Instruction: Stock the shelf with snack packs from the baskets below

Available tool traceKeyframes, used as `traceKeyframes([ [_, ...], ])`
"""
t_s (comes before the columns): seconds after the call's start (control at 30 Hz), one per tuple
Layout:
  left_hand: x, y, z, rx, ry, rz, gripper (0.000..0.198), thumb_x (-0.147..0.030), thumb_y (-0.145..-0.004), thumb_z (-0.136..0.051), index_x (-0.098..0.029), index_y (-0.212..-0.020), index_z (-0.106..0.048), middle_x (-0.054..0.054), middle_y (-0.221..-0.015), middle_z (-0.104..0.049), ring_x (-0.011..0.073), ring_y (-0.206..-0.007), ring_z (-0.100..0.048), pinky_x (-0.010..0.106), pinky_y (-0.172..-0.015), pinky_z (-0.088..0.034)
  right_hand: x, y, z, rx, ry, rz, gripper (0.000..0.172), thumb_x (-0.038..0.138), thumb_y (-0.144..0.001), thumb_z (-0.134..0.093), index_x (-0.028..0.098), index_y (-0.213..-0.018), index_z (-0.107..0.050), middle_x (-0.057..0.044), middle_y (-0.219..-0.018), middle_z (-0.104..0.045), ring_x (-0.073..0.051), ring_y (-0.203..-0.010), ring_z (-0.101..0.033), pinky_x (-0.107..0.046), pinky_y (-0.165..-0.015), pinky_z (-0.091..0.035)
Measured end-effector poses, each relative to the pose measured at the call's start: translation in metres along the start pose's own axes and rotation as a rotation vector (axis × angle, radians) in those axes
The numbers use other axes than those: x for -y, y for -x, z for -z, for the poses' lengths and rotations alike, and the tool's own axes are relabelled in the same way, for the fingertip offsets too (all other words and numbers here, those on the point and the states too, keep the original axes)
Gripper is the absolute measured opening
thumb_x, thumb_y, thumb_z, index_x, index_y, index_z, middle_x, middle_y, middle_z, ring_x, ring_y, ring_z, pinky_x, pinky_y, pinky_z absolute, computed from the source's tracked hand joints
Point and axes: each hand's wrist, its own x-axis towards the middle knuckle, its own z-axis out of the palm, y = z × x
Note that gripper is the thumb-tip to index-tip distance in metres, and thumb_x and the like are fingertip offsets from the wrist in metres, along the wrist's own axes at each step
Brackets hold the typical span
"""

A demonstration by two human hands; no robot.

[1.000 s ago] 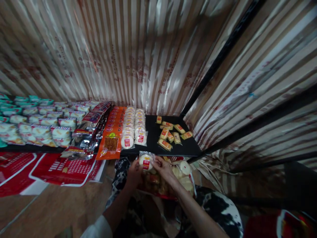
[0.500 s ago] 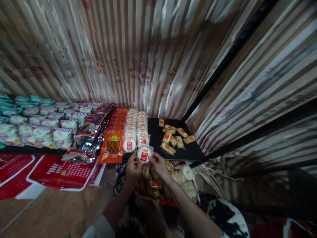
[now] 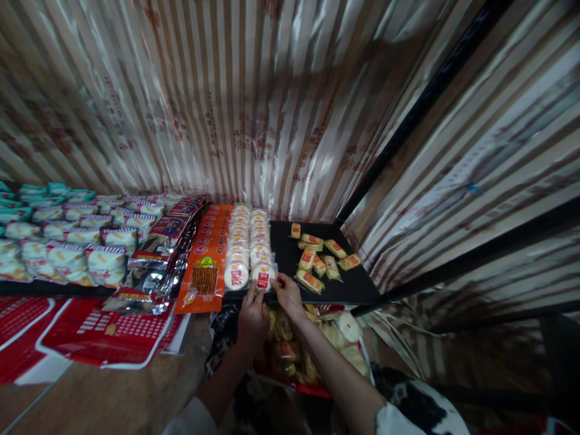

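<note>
White packet (image 3: 263, 275); edge behind fingertips (image 3: 251, 294)

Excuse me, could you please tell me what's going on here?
A person has both hands at a white round packet at the front of one of two rows on a black shelf. The left hand touches its near edge, the right hand its right side. Small yellow packets lie loosely to the right, and a filled red basket sits below.
</note>
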Motion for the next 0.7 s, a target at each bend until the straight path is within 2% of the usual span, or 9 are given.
traceKeyframes([
  [0.3,0.001,-0.011,-0.006,-0.021,-0.006,-0.005,0.046,-0.012,-0.078,-0.036,-0.01,-0.121,-0.054,0.013,-0.14,-0.04,0.0247,-0.129,-0.037,0.04,-0.106,-0.034,0.008,-0.005,-0.003,-0.062,0.186,0.031,0.027,0.031,-0.08,-0.048,0.018,-0.095,-0.066,-0.006,-0.085,-0.065,-0.017,-0.072,-0.061,-0.026,-0.066,-0.047],
  [0.7,-0.01,-0.023,-0.01,0.01,-0.031,0.056,0.047,-0.012,-0.08,-0.036,-0.003,-0.124,-0.049,0.02,-0.142,-0.034,0.0293,-0.131,-0.031,0.041,-0.108,-0.029,0.013,-0.014,-0.009,-0.087,0.219,0.051,0.03,0.03,-0.082,-0.043,0.016,-0.102,-0.061,-0.008,-0.088,-0.063,-0.018,-0.077,-0.06,-0.026,-0.07,-0.045],
])
